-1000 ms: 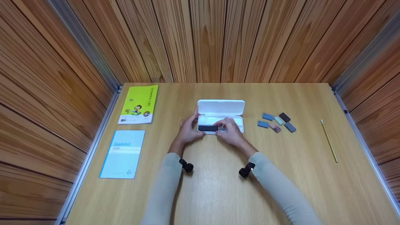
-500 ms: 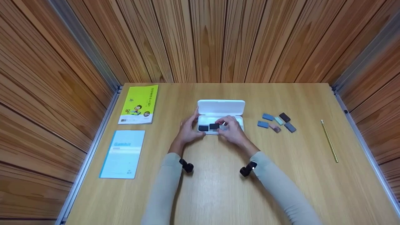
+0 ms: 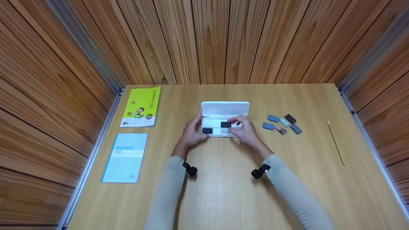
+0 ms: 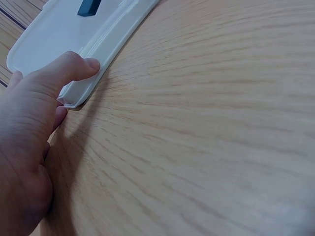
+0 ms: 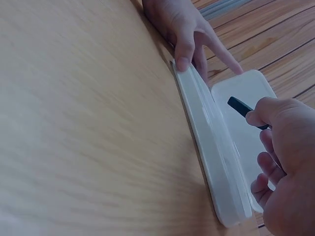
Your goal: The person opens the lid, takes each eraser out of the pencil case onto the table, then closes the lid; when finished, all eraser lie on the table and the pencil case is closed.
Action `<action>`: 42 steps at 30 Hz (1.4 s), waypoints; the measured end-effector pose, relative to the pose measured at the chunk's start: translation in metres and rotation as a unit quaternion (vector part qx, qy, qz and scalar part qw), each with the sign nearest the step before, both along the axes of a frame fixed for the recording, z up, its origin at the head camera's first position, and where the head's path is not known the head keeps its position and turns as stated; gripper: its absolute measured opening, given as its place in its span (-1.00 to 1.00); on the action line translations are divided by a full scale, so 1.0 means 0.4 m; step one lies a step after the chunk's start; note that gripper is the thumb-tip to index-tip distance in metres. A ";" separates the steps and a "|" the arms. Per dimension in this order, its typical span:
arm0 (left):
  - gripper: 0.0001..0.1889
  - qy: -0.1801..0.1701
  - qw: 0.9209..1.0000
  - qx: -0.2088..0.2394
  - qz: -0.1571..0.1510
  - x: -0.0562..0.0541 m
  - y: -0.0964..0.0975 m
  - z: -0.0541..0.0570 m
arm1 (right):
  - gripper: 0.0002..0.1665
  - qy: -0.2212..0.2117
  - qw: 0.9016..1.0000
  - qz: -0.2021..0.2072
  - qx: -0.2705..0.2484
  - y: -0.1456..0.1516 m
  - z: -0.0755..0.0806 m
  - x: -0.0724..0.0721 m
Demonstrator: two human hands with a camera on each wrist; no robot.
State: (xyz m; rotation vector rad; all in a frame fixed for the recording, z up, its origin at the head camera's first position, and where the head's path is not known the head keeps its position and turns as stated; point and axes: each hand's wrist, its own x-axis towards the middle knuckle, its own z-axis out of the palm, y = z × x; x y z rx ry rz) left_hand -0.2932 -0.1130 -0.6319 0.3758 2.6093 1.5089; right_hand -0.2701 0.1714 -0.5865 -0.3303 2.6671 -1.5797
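Note:
An open white pencil case lies mid-table with its lid tipped back. My left hand grips its left end, the thumb on the front rim, as the left wrist view also shows. Between the thumb and fingers of my right hand is a black eraser, pinched by its right end above the case. In the right wrist view this eraser is raised clear of the case rim. Another black eraser sits in the front left corner of the case.
Right of the case lie several loose erasers, among them a blue one, a pale green one and a dark one. A gold pencil is farther right. At left are a yellow-green book and a light blue notebook.
My right hand has drawn the pinched black eraser rightward and slightly away from me, widening the gap to the other black eraser. The left hand stays on the case.

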 end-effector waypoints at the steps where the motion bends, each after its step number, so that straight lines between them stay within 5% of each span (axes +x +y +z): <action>1: 0.30 0.000 1.000 0.003 -0.002 0.000 -0.001 0.000 | -0.62 0.001 1.000 -0.004 -0.001 0.008 0.002 -0.001; 12: 0.30 0.001 0.999 0.024 -0.021 -0.004 -0.003 -0.003 | -0.62 0.003 0.999 -0.053 -0.002 0.096 0.015 -0.018; 24: 0.29 -0.007 1.000 0.007 -0.010 -0.004 -0.003 -0.003 | -0.57 -0.013 0.995 -0.094 0.016 0.189 0.024 -0.044; 42: 0.30 -0.002 1.000 -0.008 -0.001 -0.001 0.004 0.003 | -0.55 -0.027 0.992 -0.115 0.038 0.281 -0.019 -0.073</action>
